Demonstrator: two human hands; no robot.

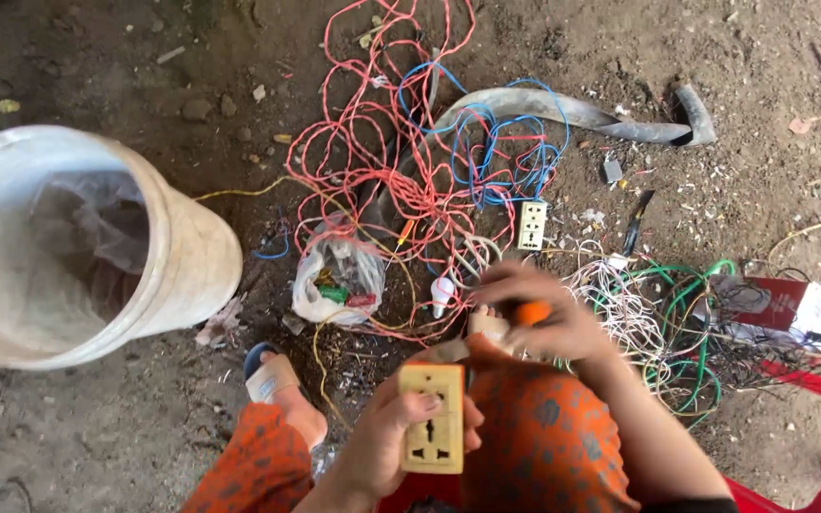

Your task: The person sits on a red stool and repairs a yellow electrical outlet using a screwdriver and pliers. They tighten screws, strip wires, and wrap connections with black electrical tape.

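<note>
Socket (432, 418): upright in closed left hand (382, 446); right hand (548, 318), just above, gripped orange-handled tool (530, 312).

The scene is viewed from one head-worn camera, aimed steeply down and forward, close over the knees and dirt ground (97, 418).

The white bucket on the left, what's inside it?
Inside the bucket a crumpled clear plastic bag lines the wall. The bottom is in shadow and hidden by the rim, so anything beneath the bag cannot be seen.
</note>
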